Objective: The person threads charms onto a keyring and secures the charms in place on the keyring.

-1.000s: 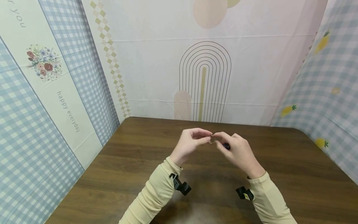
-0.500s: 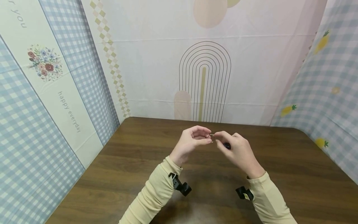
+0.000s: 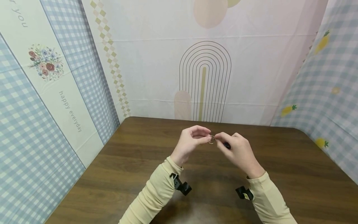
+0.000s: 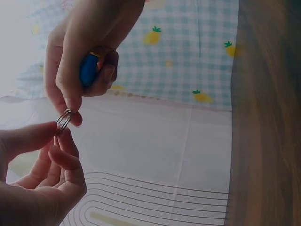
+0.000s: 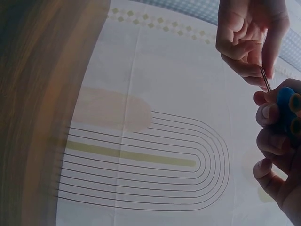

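Above the brown wooden table (image 3: 139, 161) both hands meet in the air. A small metal key ring (image 3: 211, 139) (image 4: 64, 119) (image 5: 265, 78) is pinched between them. My left hand (image 3: 193, 140) (image 4: 42, 160) (image 5: 247, 42) pinches it with thumb and forefinger from the left. My right hand (image 3: 235, 149) (image 4: 80, 61) (image 5: 277, 141) pinches the ring's other side with thumb and forefinger and also holds a small blue object (image 3: 227, 145) (image 4: 89, 68) (image 5: 287, 109) curled in its other fingers. Both arms wear cream sleeves.
Patterned cloth backdrops stand on three sides: an arch print (image 3: 205, 81) at the back, blue check with flowers (image 3: 44, 62) on the left, pineapple check (image 3: 324, 90) on the right. Black camera mounts (image 3: 181, 186) sit on both wrists.
The hands stay almost in place; the ring has turned slightly between the fingertips, now showing its round face to the head view again.
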Motion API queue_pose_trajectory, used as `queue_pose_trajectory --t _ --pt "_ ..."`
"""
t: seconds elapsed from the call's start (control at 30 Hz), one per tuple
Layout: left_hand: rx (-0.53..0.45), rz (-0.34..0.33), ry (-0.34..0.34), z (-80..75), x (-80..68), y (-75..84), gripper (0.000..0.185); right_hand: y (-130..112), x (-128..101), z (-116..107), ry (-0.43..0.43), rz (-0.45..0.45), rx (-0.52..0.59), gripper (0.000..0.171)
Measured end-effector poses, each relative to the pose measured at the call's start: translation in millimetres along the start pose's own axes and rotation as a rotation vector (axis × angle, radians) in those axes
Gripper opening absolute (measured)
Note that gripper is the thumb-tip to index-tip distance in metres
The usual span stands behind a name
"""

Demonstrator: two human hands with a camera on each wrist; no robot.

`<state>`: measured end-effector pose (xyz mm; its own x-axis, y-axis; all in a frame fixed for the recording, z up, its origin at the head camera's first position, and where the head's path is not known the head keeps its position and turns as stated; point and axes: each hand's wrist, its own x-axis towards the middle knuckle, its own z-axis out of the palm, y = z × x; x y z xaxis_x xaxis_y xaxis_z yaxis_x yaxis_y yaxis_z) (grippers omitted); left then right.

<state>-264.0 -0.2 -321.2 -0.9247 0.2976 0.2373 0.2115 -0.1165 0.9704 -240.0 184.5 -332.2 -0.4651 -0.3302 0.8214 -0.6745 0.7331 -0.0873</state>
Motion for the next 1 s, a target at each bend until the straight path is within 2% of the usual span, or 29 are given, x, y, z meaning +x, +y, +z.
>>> queue_pose_trajectory --t 0.13,0.2,0.4,0.57,0.73,0.87,1.0 --pt "-0.02 0.011 -0.004 -0.3 -0.9 1.1 0.031 0 1 0 -0.022 0.026 0.002 0.028" --pt "-0.008 0.041 0.005 -0.2 -0.9 1.2 0.031 1 1 0 -0.029 0.022 0.0 0.03" --pt "0.118 0.14 0.042 2.1 0.2 -0.3 0.025 2 0 0 -0.006 -0.05 -0.008 0.024" --pt "0.162 0.15 0.039 5.5 2.0 -2.1 0.022 5 1 0 0.032 -0.074 -0.01 0.02" --pt "0.175 0.118 0.029 8.2 4.9 -3.9 0.021 9 2 0 0.073 -0.021 -0.004 0.016" --pt "0.208 0.114 0.035 8.8 7.7 -5.6 0.017 13 2 0 0.066 -0.004 0.018 0.018" --pt "0.275 0.149 0.04 8.4 10.6 -6.0 0.014 18 3 2 0.045 -0.046 0.025 0.023"
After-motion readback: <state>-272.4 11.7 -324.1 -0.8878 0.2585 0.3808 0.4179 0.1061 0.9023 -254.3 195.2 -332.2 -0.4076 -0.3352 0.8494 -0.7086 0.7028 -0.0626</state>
